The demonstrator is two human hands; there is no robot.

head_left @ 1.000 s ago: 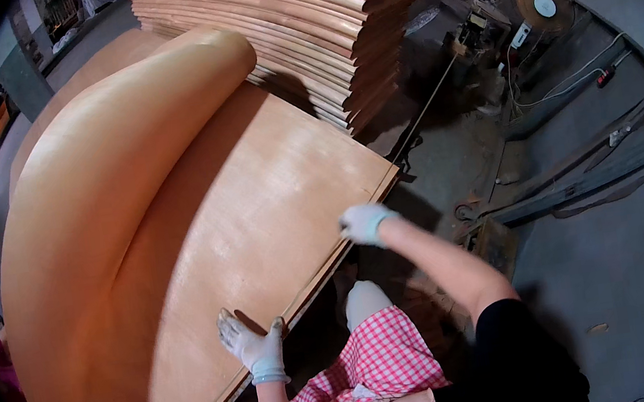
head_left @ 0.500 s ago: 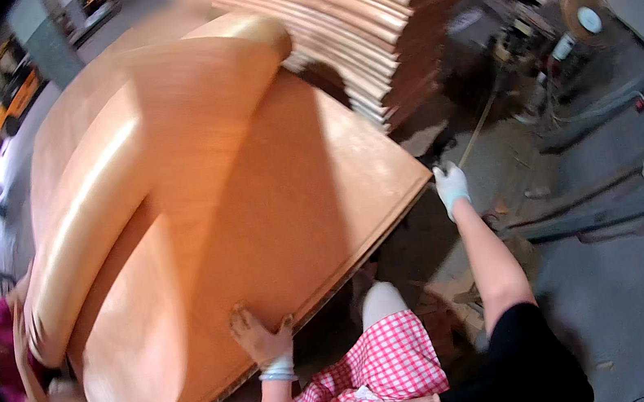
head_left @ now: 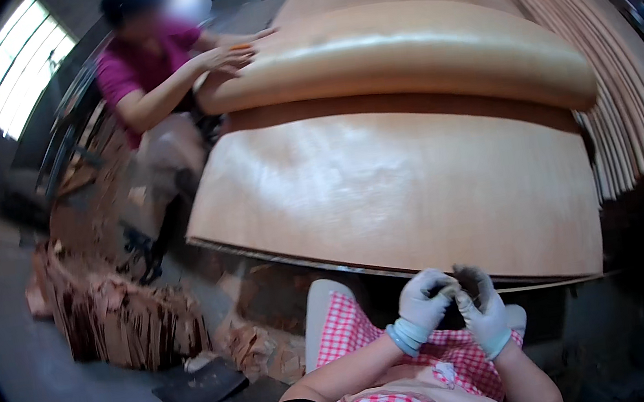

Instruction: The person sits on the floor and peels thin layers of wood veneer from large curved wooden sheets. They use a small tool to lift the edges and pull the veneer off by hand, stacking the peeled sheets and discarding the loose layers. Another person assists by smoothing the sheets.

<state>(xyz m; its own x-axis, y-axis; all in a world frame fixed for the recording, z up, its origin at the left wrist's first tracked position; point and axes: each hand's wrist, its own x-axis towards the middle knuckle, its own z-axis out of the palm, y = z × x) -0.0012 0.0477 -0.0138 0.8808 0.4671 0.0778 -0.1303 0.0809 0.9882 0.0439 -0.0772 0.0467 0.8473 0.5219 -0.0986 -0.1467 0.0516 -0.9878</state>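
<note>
In front of my waist, my left hand (head_left: 425, 302) and my right hand (head_left: 483, 311), both in whitish gloves, meet at the fingertips. Their fingers are bent and closed in a pinch; whatever lies between them is too small to make out. Just beyond them is the near edge of a stack of thin wood veneer sheets (head_left: 385, 184), its top face pale and shiny. Farther back, a veneer sheet folded over into a thick curl (head_left: 410, 65) lies across the stack. Neither hand grips the veneer.
A co-worker in a magenta shirt (head_left: 152, 73) stands at the far left, one hand (head_left: 228, 59) by the curl with something orange. At right stands a tall pile of wavy veneer sheets (head_left: 608, 70). Brown veneer scraps (head_left: 123, 311) and dark flat pieces (head_left: 200, 387) lie on the left floor.
My view has swung to the left. Both hands have left the veneer's near edge and come together before me. The co-worker now shows more fully.
</note>
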